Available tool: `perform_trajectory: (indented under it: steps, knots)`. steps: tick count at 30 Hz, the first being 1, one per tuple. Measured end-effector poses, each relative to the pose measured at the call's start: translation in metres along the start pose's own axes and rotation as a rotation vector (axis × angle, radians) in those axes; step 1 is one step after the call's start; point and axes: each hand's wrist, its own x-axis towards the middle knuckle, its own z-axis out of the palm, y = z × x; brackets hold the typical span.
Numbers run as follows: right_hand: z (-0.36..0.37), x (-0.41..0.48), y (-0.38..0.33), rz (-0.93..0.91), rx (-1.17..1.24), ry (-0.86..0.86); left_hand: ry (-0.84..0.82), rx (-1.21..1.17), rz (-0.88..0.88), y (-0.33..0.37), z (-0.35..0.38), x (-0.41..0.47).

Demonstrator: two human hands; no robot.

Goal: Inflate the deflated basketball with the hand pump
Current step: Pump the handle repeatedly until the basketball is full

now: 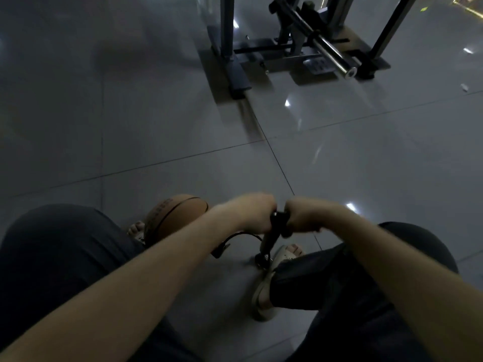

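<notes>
I see a glossy grey tiled floor (162,121) with a grey steel gym rack (292,45) standing at the far side, and nearer me the brown rubber basketball (171,218) rests on the floor beside my left foot. My left hand (252,214) and right hand (304,215) are both clenched around the black T-handle of the slim upright hand pump (271,239), whose thin black hose (235,237) curves toward the ball

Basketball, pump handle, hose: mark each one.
basketball (173,216): head view, on its orange top panel.
pump handle (279,218): head view, black middle between the hands.
hose (235,235): head view, on its black curve.
</notes>
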Motion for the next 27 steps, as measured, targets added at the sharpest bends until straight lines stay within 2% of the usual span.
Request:
perform_trajectory:
  steps: [4, 6, 11, 15, 21, 27]
  knots:
    - [-0.046, -0.013, -0.012, -0.031, 0.017, 0.041, 0.115, -0.032, 0.000, 0.000, -0.042, -0.006]
    - [-0.033, 0.000, -0.018, -0.008, -0.025, 0.055, 0.092, 0.013, -0.026, -0.007, -0.035, -0.001]
    - [0.009, 0.045, -0.007, 0.006, -0.155, 0.219, 0.072, 0.158, -0.031, -0.026, 0.008, 0.026]
    - [0.033, 0.066, 0.003, -0.002, -0.164, 0.153, 0.097, 0.205, -0.016, -0.037, 0.046, 0.038]
    - [0.084, 0.079, 0.006, -0.044, -0.238, 0.162, 0.082, 0.197, -0.002, -0.052, 0.106, 0.039]
    - [0.096, 0.067, 0.007, -0.014, -0.226, 0.135, 0.024, 0.164, -0.019, -0.044, 0.116, 0.030]
